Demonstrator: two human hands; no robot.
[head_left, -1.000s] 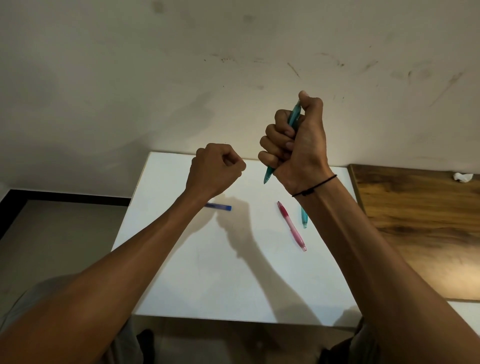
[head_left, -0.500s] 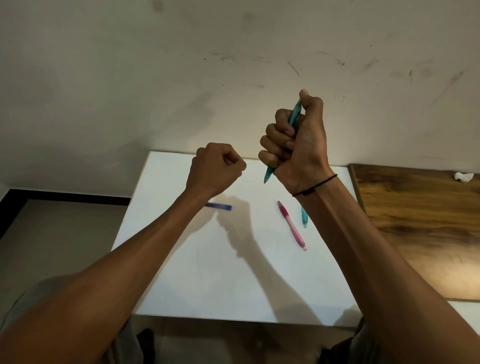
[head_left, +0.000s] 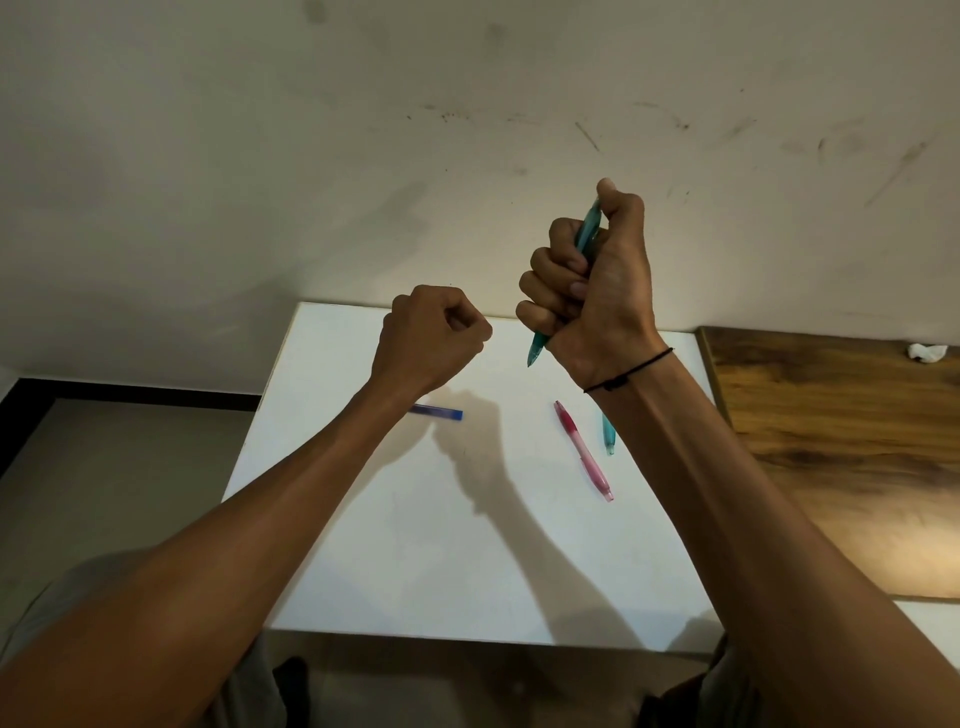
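Note:
My right hand (head_left: 597, 291) is raised above the white table (head_left: 415, 545) and grips a teal pen (head_left: 537, 351) in a fist, thumb on its top end and tip pointing down. My left hand (head_left: 431, 338) is held up beside it, curled into a fist with nothing in it. On the table lie a pink pen (head_left: 584, 452), a second teal pen (head_left: 609, 436) partly hidden by my right forearm, and a blue pen (head_left: 441, 413) partly hidden behind my left wrist.
A wooden tabletop (head_left: 831, 441) adjoins the white table on the right, with a crumpled white scrap (head_left: 927, 352) at its far edge. A scuffed wall (head_left: 363, 156) rises just behind the tables. Grey floor (head_left: 104, 467) lies to the left.

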